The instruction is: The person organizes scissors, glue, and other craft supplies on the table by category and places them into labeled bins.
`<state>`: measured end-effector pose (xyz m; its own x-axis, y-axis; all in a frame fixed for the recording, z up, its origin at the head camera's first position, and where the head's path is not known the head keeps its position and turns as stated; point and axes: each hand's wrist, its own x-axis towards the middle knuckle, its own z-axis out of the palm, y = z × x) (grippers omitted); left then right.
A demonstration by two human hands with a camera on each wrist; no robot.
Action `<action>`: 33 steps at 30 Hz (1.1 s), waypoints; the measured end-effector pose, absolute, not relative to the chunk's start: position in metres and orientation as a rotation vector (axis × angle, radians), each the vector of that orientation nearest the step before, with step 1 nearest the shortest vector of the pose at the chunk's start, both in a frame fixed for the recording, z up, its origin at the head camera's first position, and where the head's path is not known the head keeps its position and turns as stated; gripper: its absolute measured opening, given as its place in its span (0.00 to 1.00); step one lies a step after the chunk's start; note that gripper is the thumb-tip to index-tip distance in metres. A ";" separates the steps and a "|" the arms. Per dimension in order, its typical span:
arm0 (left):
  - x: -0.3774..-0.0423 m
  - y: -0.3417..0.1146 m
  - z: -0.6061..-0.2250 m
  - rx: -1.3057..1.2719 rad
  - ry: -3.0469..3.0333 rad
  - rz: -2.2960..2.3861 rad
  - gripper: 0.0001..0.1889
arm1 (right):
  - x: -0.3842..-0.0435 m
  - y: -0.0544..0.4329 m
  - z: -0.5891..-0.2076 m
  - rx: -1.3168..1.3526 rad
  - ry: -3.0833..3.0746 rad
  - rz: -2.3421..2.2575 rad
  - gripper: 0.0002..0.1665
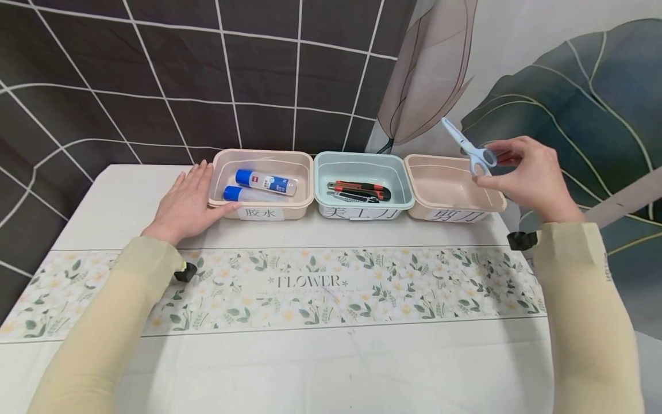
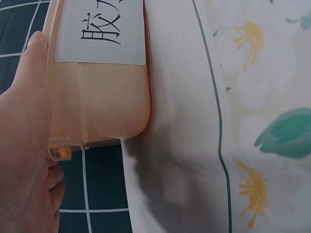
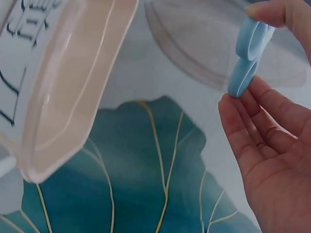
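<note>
My right hand [image 1: 535,178] pinches light blue scissors [image 1: 469,147] by the finger loops, above the right end of a pink bin [image 1: 439,184]. The blades point up and to the left; in the right wrist view the loops [image 3: 249,41] lie between thumb and fingertips. My left hand [image 1: 181,204] rests against the left side of another pink bin [image 1: 296,211], fingers extended and thumb at its front corner. Inside that bin lie two clear glue bottles [image 1: 270,183] with blue caps. A teal bin [image 1: 362,157] between the pink ones contains utility knives [image 1: 358,188], some red and black.
The three bins stand in a row at the back of a white table [image 1: 331,368], each with a white paper label [image 1: 261,214] in front. A floral printed strip [image 1: 310,287] crosses the table. Behind hang a dark grid-patterned cloth [image 1: 181,75] and a leaf-patterned one [image 1: 569,98].
</note>
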<state>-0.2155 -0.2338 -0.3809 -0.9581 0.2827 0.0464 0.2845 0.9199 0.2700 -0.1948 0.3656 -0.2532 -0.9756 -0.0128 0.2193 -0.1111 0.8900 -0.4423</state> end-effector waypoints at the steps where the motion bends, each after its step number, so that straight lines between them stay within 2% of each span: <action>1: -0.215 -0.234 -0.381 -0.454 -3.072 -0.432 0.60 | -0.198 0.368 -0.252 0.073 -2.858 0.687 0.36; 12: -0.215 -0.235 -0.382 -0.451 -3.084 -0.417 0.59 | -0.228 0.388 -0.265 0.017 -2.985 0.700 0.38; 21: -0.215 -0.235 -0.379 -0.457 -3.086 -0.422 0.59 | -0.245 0.392 -0.299 -0.126 -3.208 0.637 0.44; 27: -0.215 -0.235 -0.380 -0.459 -3.077 -0.428 0.59 | -0.254 0.392 -0.320 -0.131 -3.282 0.591 0.41; 33: -0.215 -0.234 -0.380 -0.452 -3.078 -0.428 0.60 | -0.255 0.387 -0.317 -0.199 -3.289 0.612 0.51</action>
